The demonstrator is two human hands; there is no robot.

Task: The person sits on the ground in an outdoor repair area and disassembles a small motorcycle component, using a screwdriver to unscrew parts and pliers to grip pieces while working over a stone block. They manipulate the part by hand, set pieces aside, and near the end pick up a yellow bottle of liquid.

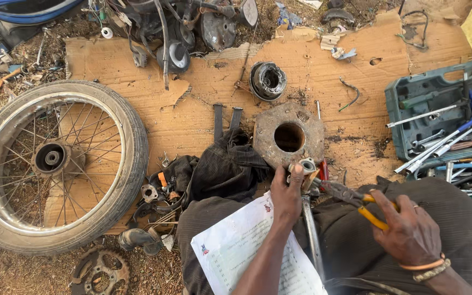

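Orange-handled pliers (356,201) gripped by right hand (411,232); left hand (286,194) closed round half-hidden metal fitting (307,165).

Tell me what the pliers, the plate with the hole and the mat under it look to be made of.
Pliers: dark, dull metal jaws, with orange grips that look like plastic or rubber. Plate with the hole: thick metal, probably steel or iron, brown and pitted with rust. Mat: corrugated cardboard, tan, torn where ribbing shows.
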